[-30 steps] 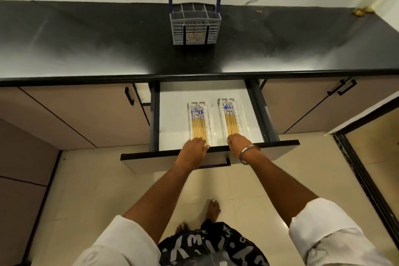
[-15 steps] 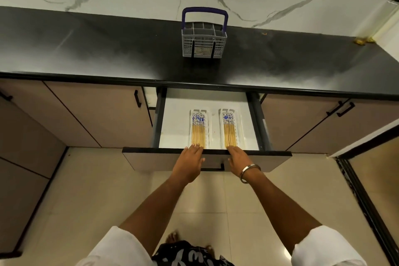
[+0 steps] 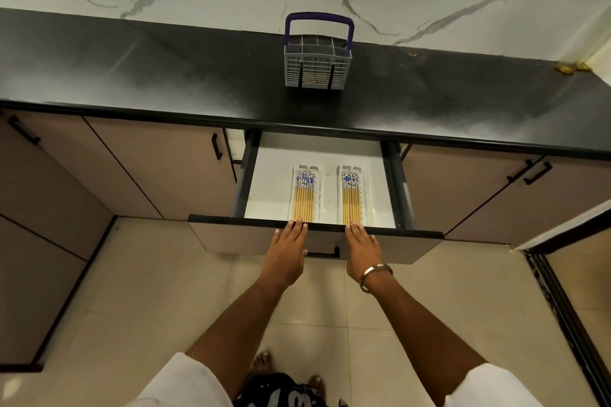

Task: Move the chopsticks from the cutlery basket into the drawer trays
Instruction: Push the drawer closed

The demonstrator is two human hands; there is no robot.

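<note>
The grey cutlery basket (image 3: 318,68) with a blue handle stands on the black counter near the wall; a little tan shows through its mesh. Below it the drawer (image 3: 380,246) is pulled out. Two white trays lie side by side inside, the left tray (image 3: 321,195) and the right tray (image 3: 367,195), each filled with several chopsticks (image 3: 304,200) with blue-patterned tops. My left hand (image 3: 287,254) and my right hand (image 3: 363,251) lie flat against the drawer front, fingertips at its top edge, holding nothing.
Beige cabinet doors with black handles (image 3: 216,146) flank the drawer. The black counter (image 3: 132,76) runs the full width under a marbled white wall. A dark door frame (image 3: 562,301) stands on the right. My bare feet (image 3: 261,362) are on the tiled floor.
Both hands have slid back from inside the drawer's front edge to its outer face, fingers now flat. The drawer sits a little further in, and the view has pulled back and tilted up.
</note>
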